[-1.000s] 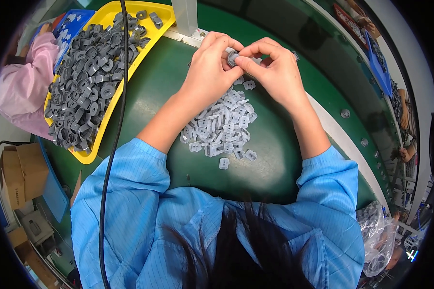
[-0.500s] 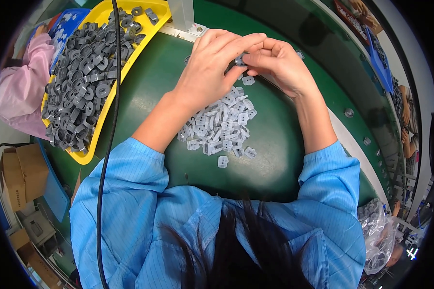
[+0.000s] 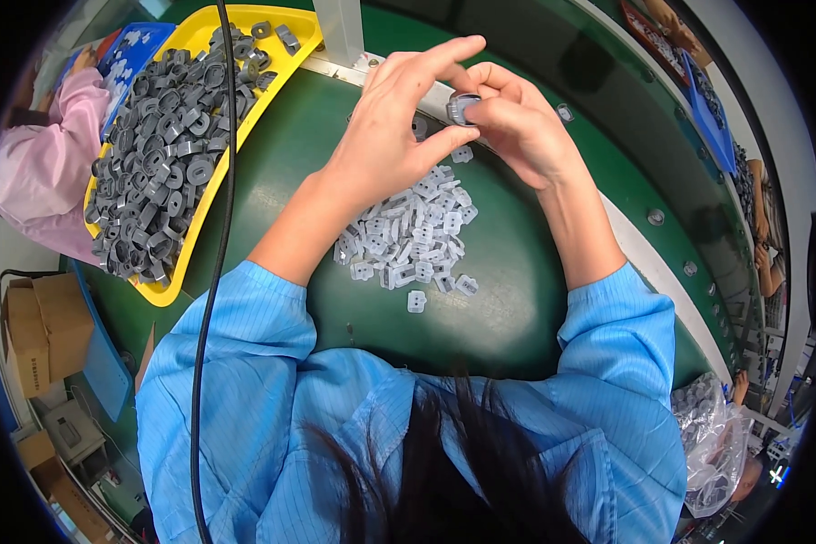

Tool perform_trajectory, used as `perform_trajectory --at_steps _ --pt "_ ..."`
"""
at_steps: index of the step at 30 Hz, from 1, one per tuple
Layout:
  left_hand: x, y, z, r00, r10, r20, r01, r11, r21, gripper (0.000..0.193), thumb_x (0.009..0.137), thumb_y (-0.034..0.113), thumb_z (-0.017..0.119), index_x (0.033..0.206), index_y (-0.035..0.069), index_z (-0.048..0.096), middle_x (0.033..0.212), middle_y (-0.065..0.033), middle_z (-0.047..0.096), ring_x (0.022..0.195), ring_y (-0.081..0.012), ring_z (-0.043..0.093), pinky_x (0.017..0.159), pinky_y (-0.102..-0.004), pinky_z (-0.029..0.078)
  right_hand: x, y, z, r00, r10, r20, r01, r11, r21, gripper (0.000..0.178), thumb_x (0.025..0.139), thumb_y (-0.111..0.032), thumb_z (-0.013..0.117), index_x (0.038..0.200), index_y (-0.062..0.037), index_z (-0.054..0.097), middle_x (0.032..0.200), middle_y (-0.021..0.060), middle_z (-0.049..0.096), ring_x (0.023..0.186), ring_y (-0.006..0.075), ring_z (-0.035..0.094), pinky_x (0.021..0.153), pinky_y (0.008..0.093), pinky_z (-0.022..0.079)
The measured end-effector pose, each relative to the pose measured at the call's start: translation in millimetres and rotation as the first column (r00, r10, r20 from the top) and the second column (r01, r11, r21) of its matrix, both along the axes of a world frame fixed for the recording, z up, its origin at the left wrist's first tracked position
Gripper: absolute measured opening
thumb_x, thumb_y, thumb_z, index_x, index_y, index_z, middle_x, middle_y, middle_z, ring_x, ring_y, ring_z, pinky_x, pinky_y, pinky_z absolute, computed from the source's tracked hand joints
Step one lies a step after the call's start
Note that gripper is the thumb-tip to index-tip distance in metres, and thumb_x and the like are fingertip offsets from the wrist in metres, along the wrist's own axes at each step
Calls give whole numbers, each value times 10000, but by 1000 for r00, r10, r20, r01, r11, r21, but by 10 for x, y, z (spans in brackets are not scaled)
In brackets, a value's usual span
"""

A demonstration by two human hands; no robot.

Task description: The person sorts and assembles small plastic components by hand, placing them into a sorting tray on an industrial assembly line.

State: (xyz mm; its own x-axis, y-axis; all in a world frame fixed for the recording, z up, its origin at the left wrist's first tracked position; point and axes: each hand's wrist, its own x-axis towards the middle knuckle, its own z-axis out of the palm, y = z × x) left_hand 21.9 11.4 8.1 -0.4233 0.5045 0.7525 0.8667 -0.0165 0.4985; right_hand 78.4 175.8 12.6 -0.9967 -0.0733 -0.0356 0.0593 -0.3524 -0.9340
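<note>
My right hand point(image 3: 530, 131) pinches a small grey ring-shaped plastic housing point(image 3: 460, 108) between thumb and fingers, above the far part of the green table. Beside it, my left hand point(image 3: 394, 122) is open, its index finger stretched out and raised, its thumb tip just below the housing; whether the thumb touches it I cannot tell. Below the hands lies a loose pile of small whitish plastic plates with holes point(image 3: 417, 227), one plate point(image 3: 416, 301) apart at its near side. Another grey part point(image 3: 419, 127) shows partly behind my left thumb.
A yellow tray point(image 3: 290, 59) heaped with grey plastic housings point(image 3: 168, 150) stands at the left. A black cable point(image 3: 210, 299) hangs across the view. Behind my hands is a metal post point(image 3: 340, 32). Several parts lie on the green strip point(image 3: 644, 181) at right. A pink-sleeved person point(image 3: 50, 172) sits far left.
My left hand's index finger has lifted away from the housing, and its thumb and fingers have spread. The housing, still in my right hand, shows more fully.
</note>
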Motion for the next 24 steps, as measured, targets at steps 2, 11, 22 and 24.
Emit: perform_trajectory --at_steps 2,11,22,24 --pt "-26 -61 -2 995 2 102 10 993 -119 634 692 151 757 1265 100 491 944 -61 622 968 -229 557 853 -341 435 -62 137 -103 998 -68 13 68 998 -6 228 746 -52 606 967 -24 560 840 41 588 739 114 555 702 235 448" --pt "57 -170 45 914 405 9 -276 638 -719 533 686 434 741 948 -19 642 780 -132 639 765 -306 627 683 -376 497 -153 573 -404 821 -417 -389 467 101 878 311 761 -183 650 1024 -35 579 894 81 632 789 211 574 746 345 461" --pt "-13 -111 -77 878 328 349 -125 860 -494 230 785 181 595 917 3 656 809 -169 662 767 -293 650 726 -377 515 268 -147 -35 975 -72 -209 217 147 965 207 720 -181 710 737 15 648 707 148 637 661 284 625 633 365 505" --pt "-101 -135 -96 782 218 584 8 933 -360 259 880 173 542 1041 -17 615 848 -90 668 731 -149 633 669 -274 506 192 -69 -10 988 -143 -50 108 430 896 177 716 -133 735 773 15 655 678 87 635 625 148 606 606 278 489"
